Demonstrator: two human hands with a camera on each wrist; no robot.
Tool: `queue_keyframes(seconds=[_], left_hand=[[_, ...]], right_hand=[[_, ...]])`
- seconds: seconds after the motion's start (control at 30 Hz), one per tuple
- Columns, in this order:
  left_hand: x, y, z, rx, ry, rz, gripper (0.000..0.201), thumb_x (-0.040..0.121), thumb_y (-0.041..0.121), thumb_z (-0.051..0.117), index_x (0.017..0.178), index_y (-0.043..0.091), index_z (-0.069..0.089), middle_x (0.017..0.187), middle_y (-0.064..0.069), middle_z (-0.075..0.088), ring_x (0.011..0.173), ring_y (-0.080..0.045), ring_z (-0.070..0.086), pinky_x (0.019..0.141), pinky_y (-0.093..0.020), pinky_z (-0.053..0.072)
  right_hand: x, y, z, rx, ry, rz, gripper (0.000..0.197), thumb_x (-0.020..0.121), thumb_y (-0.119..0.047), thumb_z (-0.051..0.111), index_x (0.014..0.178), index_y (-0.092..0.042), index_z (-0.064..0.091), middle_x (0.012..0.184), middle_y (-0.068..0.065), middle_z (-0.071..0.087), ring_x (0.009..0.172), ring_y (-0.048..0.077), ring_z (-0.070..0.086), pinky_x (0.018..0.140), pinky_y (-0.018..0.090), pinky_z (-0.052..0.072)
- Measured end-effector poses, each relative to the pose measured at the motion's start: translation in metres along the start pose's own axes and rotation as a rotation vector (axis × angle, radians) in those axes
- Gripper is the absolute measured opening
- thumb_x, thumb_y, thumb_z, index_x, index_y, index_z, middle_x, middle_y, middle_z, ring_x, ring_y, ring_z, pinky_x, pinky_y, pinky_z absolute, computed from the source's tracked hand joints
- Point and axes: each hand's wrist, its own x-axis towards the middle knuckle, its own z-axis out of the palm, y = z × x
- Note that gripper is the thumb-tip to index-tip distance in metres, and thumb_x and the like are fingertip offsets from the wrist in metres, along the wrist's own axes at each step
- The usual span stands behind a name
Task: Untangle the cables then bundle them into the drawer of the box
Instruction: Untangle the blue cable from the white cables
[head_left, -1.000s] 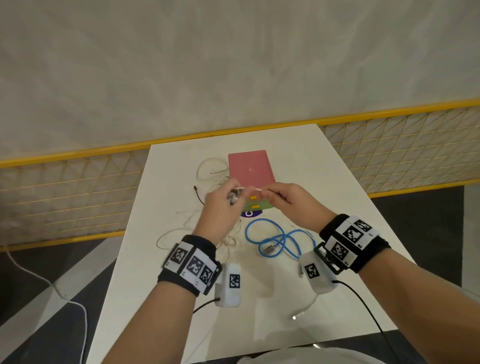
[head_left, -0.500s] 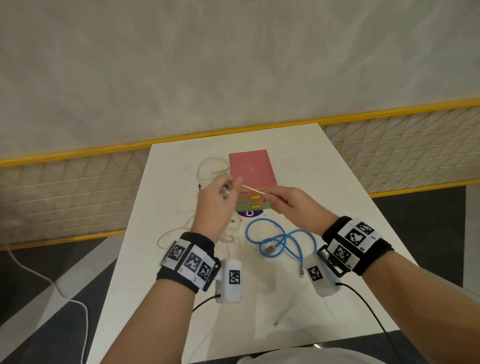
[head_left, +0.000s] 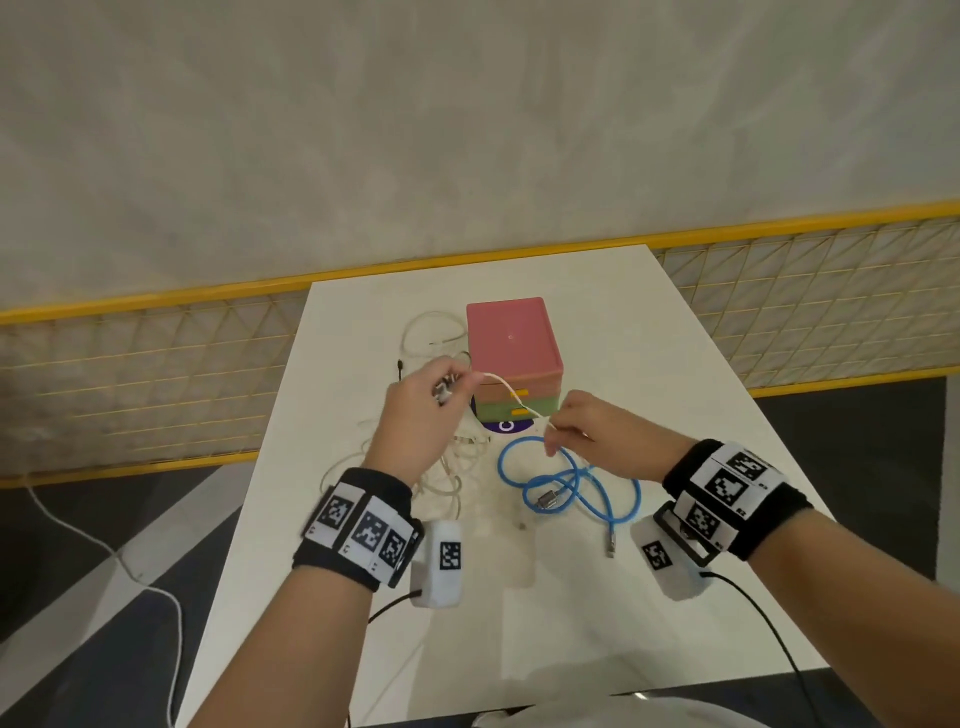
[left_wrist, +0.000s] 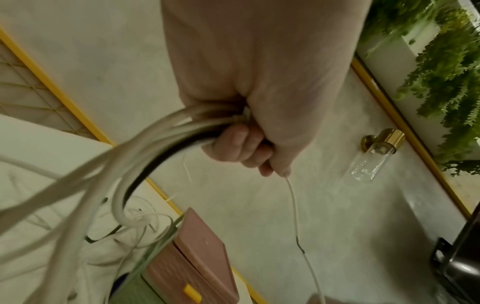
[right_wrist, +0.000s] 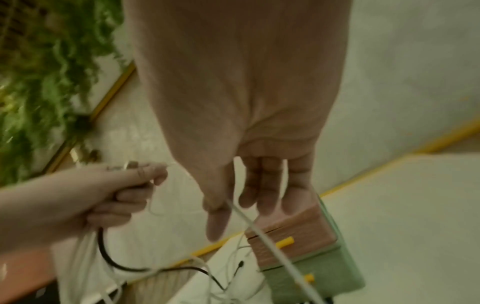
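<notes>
My left hand (head_left: 451, 388) is raised over the table's left half and grips a bunch of white cables (left_wrist: 166, 131) with one black cable and a metal plug. From it a thin white cable (head_left: 514, 397) runs taut to my right hand (head_left: 551, 427), which pinches it just in front of the box (head_left: 511, 338). The box has a pink lid and pink and green drawers with yellow handles, both shut. In the right wrist view the thin white cable (right_wrist: 259, 230) passes between thumb and fingers. More white cable loops (head_left: 452, 483) hang below the left hand.
A blue cable (head_left: 571, 480) with a metal plug lies coiled on the white table (head_left: 675, 364) under my right hand. A white loop (head_left: 426, 325) lies left of the box. A yellow-railed mesh fence (head_left: 156, 374) stands behind the table.
My hands have drawn apart: the left rose slightly, the right dropped towards the blue cable. The white strand between them is longer, and its loose tail has left the table's front edge.
</notes>
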Motion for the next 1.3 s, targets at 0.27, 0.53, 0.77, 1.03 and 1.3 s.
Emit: queue_keyframes(seconds=[0.27,0.53,0.77,1.03,1.3], left_hand=[[-0.002,-0.004,-0.015,-0.077,0.341,-0.042,0.017,0.094,0.031,0.06,0.086,0.017,0.06,0.072,-0.003,0.057,0.057,0.003,0.046,0.054,-0.008,0.037],[-0.008,-0.008,-0.013,-0.17,0.274,-0.18,0.057,0.093,0.03,0.064,0.142,0.022,0.036,0.1,0.006,0.053,0.089,-0.006,0.05,0.065,-0.006,0.034],[-0.013,-0.021,0.004,-0.208,0.118,-0.122,0.005,0.095,0.017,0.059,0.092,0.02,0.062,0.075,0.01,0.059,0.067,-0.009,0.061,0.055,-0.009,0.043],[-0.021,-0.021,0.018,-0.193,-0.011,-0.126,0.007,0.095,0.026,0.059,0.095,0.019,0.06,0.074,0.011,0.057,0.063,-0.007,0.057,0.052,-0.02,0.042],[-0.02,-0.022,0.023,-0.189,-0.001,-0.131,0.007,0.092,0.027,0.064,0.093,0.021,0.062,0.079,0.015,0.059,0.065,-0.002,0.051,0.06,-0.018,0.042]], right_hand=[[0.061,-0.052,-0.051,-0.145,0.132,-0.048,0.026,0.094,-0.01,0.041,0.085,0.0,0.064,0.071,0.005,0.063,0.06,0.016,0.052,0.066,0.035,0.045],[0.095,-0.062,-0.05,0.022,0.268,-0.072,0.059,0.093,0.0,0.041,0.147,-0.016,0.027,0.131,0.008,0.055,0.111,0.019,0.058,0.093,0.029,0.046],[0.063,0.019,0.048,-0.407,-0.368,0.192,0.021,0.09,-0.012,0.051,0.099,-0.007,0.069,0.106,0.008,0.068,0.089,0.022,0.06,0.081,0.029,0.048],[0.042,0.057,0.092,-0.63,-0.277,0.149,0.021,0.094,-0.022,0.051,0.109,-0.013,0.062,0.114,0.008,0.062,0.106,0.029,0.058,0.09,0.037,0.045],[0.029,0.036,0.066,-0.135,0.199,0.049,0.015,0.099,-0.017,0.032,0.11,-0.02,0.041,0.085,-0.003,0.066,0.079,0.022,0.061,0.086,0.034,0.034]])
